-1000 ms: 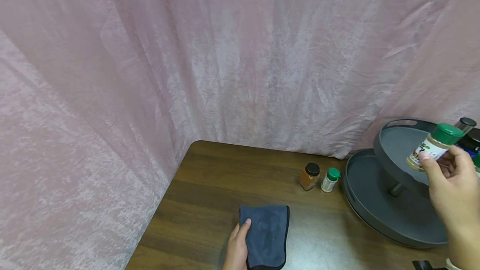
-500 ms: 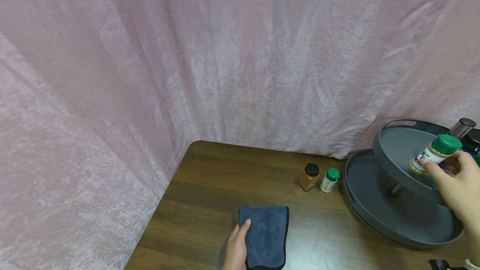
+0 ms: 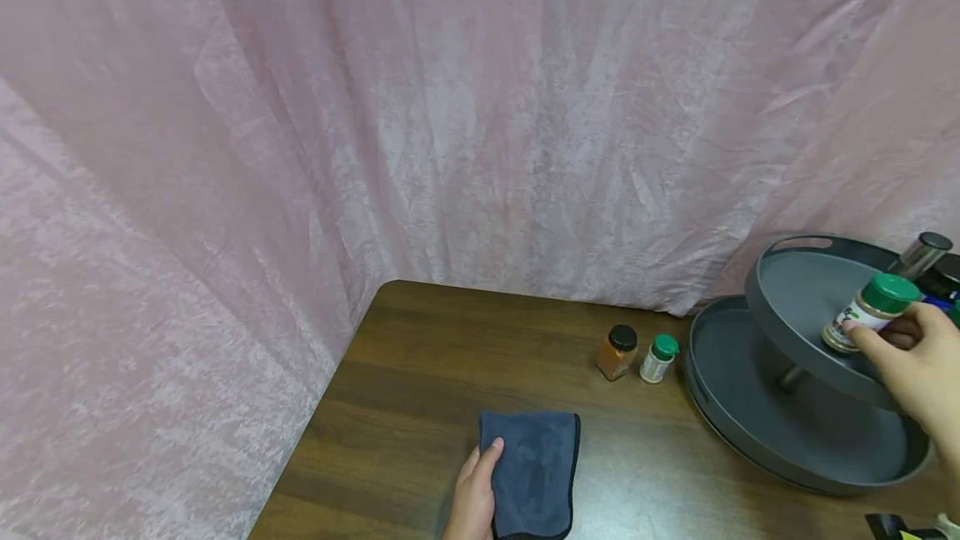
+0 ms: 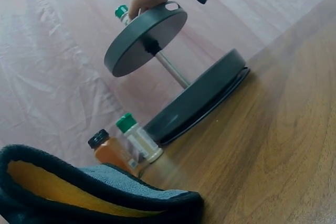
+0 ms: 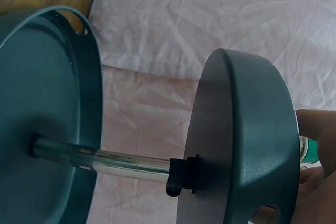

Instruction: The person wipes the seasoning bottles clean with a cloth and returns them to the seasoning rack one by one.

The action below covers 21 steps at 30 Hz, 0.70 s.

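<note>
In the head view my right hand (image 3: 918, 361) grips a green-capped spice jar (image 3: 862, 319) between thumb and fingers, on or just over the upper tier (image 3: 802, 286) of a grey two-tier tray. Whether the jar's base touches the tier, I cannot tell. The right wrist view shows the right hand (image 5: 320, 156) partly hidden behind the upper tier (image 5: 262, 129). My left hand (image 3: 474, 494) holds a folded grey-blue cloth (image 3: 534, 473) with its thumb on top. That cloth (image 4: 131, 182) shows a yellow inner side in the left wrist view.
An orange-brown jar with a black cap (image 3: 617, 354) and a smaller green-capped jar (image 3: 657, 359) stand on the wooden table (image 3: 450, 348), left of the lower tier (image 3: 840, 440). Dark-lidded containers (image 3: 941, 277) sit at the right on the upper tier. A pink curtain (image 3: 525, 123) hangs behind.
My right hand has moved slightly right and lowered the gripped jar toward the upper tier, standing it a little more upright. The left hand and cloth have hardly moved.
</note>
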### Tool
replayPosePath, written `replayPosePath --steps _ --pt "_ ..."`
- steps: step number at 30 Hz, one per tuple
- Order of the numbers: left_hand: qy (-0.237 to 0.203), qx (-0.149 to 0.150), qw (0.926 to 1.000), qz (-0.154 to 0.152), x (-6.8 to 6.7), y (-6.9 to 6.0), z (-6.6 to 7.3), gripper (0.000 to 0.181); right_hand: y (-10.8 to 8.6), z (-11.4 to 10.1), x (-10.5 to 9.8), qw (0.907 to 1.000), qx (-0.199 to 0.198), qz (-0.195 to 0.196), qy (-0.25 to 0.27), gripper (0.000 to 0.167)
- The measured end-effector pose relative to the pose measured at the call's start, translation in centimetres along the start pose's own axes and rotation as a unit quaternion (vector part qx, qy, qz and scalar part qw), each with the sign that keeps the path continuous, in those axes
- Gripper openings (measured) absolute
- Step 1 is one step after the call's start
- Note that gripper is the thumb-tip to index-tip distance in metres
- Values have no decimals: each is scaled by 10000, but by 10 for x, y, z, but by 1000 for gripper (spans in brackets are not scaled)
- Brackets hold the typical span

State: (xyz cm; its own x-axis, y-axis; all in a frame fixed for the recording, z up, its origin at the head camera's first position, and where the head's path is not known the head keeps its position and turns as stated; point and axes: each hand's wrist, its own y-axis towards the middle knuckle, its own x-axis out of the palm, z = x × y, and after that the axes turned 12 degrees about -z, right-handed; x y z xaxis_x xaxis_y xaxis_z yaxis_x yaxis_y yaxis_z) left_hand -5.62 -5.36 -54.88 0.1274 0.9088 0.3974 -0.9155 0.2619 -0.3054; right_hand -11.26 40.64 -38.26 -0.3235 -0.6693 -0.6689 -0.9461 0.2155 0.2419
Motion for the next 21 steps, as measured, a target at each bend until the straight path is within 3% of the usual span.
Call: replayPosePath --steps 5,12,21 --pt "9 10 10000 75 1 -2 -1 60 2 4 0 9999 27 -102 41 41" --pt "-30 -16 10000 -70 1 -5 0 56 2 9 0 9999 108 -129 0 41" --pt "114 -80 9999 69 2 -6 0 63 5 10 -1 9995 123 -260 -94 38"
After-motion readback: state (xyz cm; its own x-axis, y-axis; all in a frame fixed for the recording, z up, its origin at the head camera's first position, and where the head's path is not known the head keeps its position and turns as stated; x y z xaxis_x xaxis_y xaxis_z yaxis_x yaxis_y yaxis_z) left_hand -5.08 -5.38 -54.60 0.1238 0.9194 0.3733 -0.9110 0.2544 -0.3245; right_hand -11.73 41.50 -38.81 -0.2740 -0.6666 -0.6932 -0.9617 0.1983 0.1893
